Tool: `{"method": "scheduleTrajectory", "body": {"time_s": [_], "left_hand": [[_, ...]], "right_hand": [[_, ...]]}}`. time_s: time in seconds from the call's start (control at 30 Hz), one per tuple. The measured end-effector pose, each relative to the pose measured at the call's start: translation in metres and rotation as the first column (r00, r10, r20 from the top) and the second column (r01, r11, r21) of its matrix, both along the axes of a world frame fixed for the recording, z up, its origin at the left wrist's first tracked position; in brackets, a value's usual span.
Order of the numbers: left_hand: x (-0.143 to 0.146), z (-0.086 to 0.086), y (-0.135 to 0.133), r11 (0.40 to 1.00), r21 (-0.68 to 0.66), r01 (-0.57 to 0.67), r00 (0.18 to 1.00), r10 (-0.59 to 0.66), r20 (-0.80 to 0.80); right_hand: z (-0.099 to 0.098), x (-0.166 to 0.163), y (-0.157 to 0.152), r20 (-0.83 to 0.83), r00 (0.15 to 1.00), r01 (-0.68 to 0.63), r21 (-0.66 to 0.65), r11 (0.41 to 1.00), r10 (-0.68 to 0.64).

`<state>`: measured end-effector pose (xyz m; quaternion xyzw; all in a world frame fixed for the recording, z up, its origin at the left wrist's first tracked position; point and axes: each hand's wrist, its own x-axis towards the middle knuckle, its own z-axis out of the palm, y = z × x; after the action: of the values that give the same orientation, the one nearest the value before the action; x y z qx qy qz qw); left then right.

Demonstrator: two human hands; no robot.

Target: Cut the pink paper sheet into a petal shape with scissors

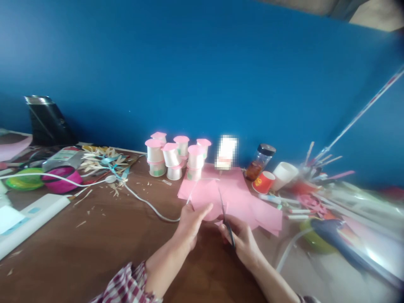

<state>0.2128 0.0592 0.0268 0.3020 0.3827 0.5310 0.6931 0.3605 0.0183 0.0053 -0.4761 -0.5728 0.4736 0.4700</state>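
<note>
Two bare hands work over the brown table. The left hand [189, 223] grasps the near left edge of a pink paper piece [204, 198], its thumb lying on top; the exact outline of this piece is difficult to tell against the other pink sheets [267, 213] spread behind and to the right. The fingers of the right hand [241, 240] are closed around the dark scissors [230, 233], whose tip points away from the person and lies over the pink paper; whether the blades are apart, I cannot tell. Behind the paper, toward the left, stands a group of white cups [172, 157] with pink tops, some of them stacked. To the right of the sheets there are a jar [254, 168] with a dark lid, a red cup [264, 181] and a tilted white cup [285, 174], close together. A white cable [148, 205] runs at left, reaching near the left hand.
</note>
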Motion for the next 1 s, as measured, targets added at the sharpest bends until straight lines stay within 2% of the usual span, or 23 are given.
{"method": "scheduleTrajectory", "body": {"time_s": [0.13,0.27,0.37,0.53,0.77,1.0], "left_hand": [[0.000,0.007,-0.002,1.000,-0.004,0.024,1.000,-0.024,-0.002],[0.002,0.003,0.000,0.999,-0.007,-0.034,0.997,0.033,-0.066],[0.002,-0.001,0.001,1.000,0.007,-0.003,0.998,0.003,-0.059],[0.003,0.000,0.001,0.998,-0.015,-0.060,0.995,0.058,-0.084],[0.003,-0.004,0.003,0.999,-0.020,-0.049,0.993,0.046,-0.107],[0.000,-0.007,0.003,1.000,0.031,0.002,0.997,0.000,-0.075]], "right_hand": [[0.000,0.000,0.000,-0.009,1.000,0.000,-0.013,1.000,0.000],[0.000,0.000,0.000,0.006,1.000,0.004,-0.011,1.000,-0.004],[0.000,0.000,0.001,0.008,1.000,0.003,-0.007,1.000,-0.003],[-0.002,0.000,0.001,-0.003,1.000,0.005,-0.017,1.000,-0.005],[-0.002,0.000,0.001,0.012,1.000,0.007,-0.017,1.000,-0.007],[-0.003,0.000,0.002,0.015,1.000,0.006,-0.021,1.000,-0.006]]}}
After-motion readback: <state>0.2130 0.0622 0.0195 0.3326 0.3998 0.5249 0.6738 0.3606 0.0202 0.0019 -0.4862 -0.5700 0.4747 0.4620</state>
